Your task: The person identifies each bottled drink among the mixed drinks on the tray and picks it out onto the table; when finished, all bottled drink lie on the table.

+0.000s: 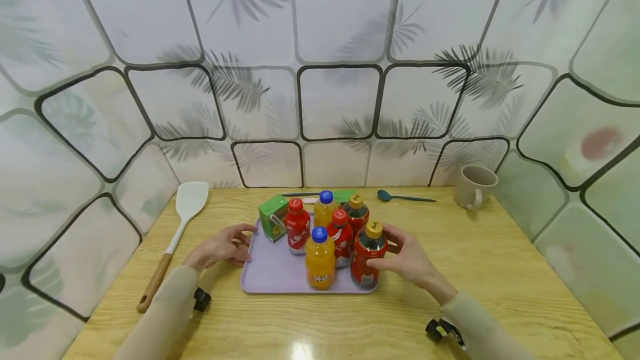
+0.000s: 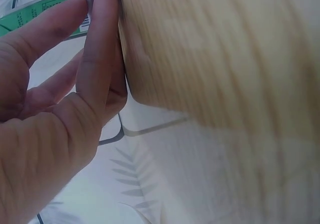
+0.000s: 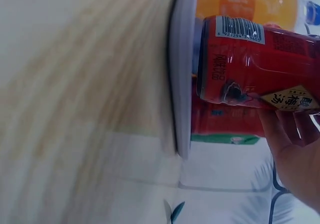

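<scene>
Right wrist view: the dark red bottle's label (image 3: 290, 98) reads 酸梅汤, its barcode starting 6 921294. The right hand (image 1: 409, 260) clamps this yellow-capped bottle (image 1: 367, 263) between thumb and fingers at the near right corner of the tray (image 1: 275, 279). The tray carries two blue-capped orange bottles (image 1: 320, 263), two red-capped bottles (image 1: 298, 226), one other yellow-capped bottle (image 1: 356, 214) and one green carton (image 1: 273, 220). The left hand (image 1: 222, 246) touches the tray's left edge; whether its fingers pinch it, I cannot tell.

Red bottle (image 3: 260, 63): "酸梅汤" (barcode (image 3: 240, 29) beginning 6 921294).
</scene>
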`<state>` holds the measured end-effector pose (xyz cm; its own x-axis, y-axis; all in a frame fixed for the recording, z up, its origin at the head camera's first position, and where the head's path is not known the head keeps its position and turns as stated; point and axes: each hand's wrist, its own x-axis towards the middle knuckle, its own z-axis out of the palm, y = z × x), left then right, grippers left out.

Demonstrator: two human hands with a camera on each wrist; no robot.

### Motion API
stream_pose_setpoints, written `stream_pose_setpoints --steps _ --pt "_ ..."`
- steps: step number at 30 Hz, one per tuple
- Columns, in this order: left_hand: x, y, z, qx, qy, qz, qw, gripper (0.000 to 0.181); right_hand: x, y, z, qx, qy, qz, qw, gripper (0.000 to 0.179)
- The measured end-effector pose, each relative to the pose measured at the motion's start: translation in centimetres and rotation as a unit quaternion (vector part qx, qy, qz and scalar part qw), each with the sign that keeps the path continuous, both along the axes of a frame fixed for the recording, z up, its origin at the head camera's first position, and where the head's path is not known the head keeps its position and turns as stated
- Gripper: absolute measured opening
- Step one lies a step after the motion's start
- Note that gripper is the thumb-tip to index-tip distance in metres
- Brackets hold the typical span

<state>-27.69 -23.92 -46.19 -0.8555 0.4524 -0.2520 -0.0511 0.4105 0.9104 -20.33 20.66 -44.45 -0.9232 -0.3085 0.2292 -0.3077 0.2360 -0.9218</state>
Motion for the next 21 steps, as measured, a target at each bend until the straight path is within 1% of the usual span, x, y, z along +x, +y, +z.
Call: stream_pose_setpoints --steps 6,10,16,19,21 --pt "0.2 0.1 0.2 0.001 -0.008 0.004 1.0 0.069 -0.2 1.1 0.7 0.005 0.024 -0.014 0.9996 0.068" --pt "0.2 0.2 0.1 -0.001 -0.01 0.005 0.9999 0.069 -0.1 2.0 1.1 -0.006 0.033 -0.027 0.9991 0.066" --pt "0.2 0.2 0.1 -0.003 -0.015 0.007 0.9999 0.069 -0.3 3.4 1.5 -0.019 0.036 -0.063 0.9972 0.068" --pt "0.1 0.1 0.0 -0.002 -0.013 0.009 0.9999 0.068 -0.7 4.0 1.7 -0.023 0.029 -0.085 0.9956 0.069" --pt "0.0 0.1 -0.1 -0.003 -0.013 0.012 0.9998 0.067 -0.9 4.4 1.7 -0.016 0.023 -0.101 0.9945 0.07"
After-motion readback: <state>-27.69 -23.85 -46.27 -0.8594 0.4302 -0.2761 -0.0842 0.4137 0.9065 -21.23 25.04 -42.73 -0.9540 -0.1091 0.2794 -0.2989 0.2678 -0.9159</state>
